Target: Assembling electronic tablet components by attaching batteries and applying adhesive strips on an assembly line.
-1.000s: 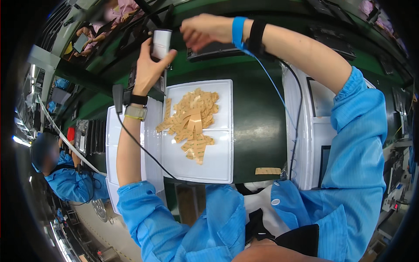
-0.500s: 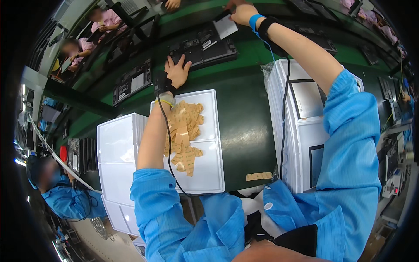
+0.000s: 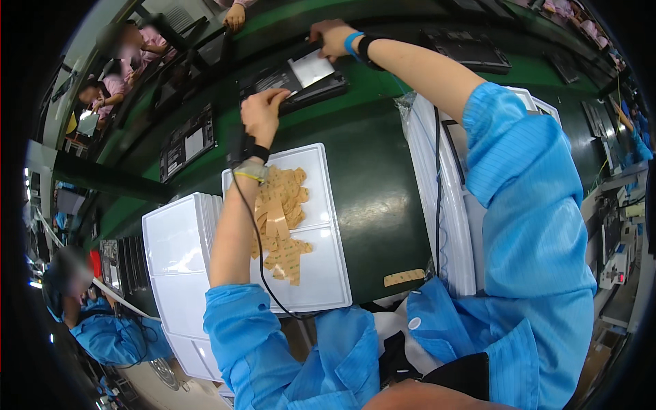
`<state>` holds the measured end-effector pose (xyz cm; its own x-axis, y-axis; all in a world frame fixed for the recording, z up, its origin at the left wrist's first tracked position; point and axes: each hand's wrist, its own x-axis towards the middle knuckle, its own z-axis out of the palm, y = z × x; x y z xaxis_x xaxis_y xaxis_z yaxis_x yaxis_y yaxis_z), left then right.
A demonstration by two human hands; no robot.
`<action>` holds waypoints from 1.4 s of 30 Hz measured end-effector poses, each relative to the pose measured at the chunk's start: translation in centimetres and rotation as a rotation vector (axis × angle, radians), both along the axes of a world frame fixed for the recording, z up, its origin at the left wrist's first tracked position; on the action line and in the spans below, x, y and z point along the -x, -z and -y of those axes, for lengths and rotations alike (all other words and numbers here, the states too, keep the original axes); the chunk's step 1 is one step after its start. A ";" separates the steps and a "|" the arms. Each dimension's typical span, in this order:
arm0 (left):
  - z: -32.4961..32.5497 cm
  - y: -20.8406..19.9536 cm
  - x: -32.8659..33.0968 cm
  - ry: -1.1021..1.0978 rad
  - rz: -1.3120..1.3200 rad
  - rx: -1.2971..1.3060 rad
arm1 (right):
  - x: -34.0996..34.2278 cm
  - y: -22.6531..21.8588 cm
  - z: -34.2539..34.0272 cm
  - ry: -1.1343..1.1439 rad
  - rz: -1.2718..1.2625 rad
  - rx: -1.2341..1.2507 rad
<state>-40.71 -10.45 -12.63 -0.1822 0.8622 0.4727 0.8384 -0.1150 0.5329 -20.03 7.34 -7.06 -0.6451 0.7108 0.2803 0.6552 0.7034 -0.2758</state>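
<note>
An opened laptop base (image 3: pixel 318 94), black with exposed parts, lies on the green bench at the far middle. A silver-white rectangular sheet (image 3: pixel 311 69) is tilted over its right part. My right hand (image 3: pixel 333 41) grips this sheet at its far right edge, fingers curled and partly hidden. At the near left corner of the laptop base, my left hand (image 3: pixel 263 115) is closed with its thumb pointing right; whatever its fingers hold is hidden. Below the left wrist, tan adhesive strips (image 3: pixel 279 212) are heaped on a white plastic tray (image 3: pixel 321 263).
Stacked white trays stand left (image 3: pixel 181 239) and right (image 3: pixel 437 198) of me. Other opened laptop bases (image 3: pixel 188 142) lie along the bench, one at far right (image 3: pixel 468 49). One loose tan strip (image 3: pixel 404 277) is near the bench edge. A cable (image 3: pixel 260 253) hangs from my left wrist. Co-workers sit at left.
My right hand has brought the silver-white sheet left and nearer, over the laptop base. My left hand, spread flat on the laptop's edge before, has lifted and closed at its near left corner.
</note>
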 end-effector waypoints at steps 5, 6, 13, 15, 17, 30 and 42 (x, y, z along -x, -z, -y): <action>0.0 -2.6 2.9 0.045 -0.469 -0.114 | 0.8 2.2 0.9 -0.022 -0.089 0.185; -0.3 -2.7 3.3 0.025 -0.470 -0.009 | 0.8 2.5 0.8 -0.019 -0.090 0.187; -3.0 -1.6 5.5 0.230 -0.310 0.252 | 1.1 3.1 1.0 -0.045 -0.124 0.285; -3.3 -2.1 5.4 0.220 -0.375 0.277 | 1.1 2.9 0.8 -0.041 -0.132 0.348; -3.4 -3.0 4.9 0.208 -0.436 0.304 | 1.3 2.2 0.8 -0.092 0.078 0.131; -4.4 -1.3 7.9 0.152 -0.541 0.454 | 1.9 0.7 5.3 -0.091 0.486 -0.031; -0.5 2.0 8.6 0.130 -0.578 0.345 | 4.2 2.9 6.6 -0.323 0.645 -0.158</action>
<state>-49.32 -9.90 -14.59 0.1317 0.9787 0.1576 0.9900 -0.1379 0.0286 -24.24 0.78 -10.01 -0.8868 0.4398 -0.1423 0.4059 0.8882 0.2152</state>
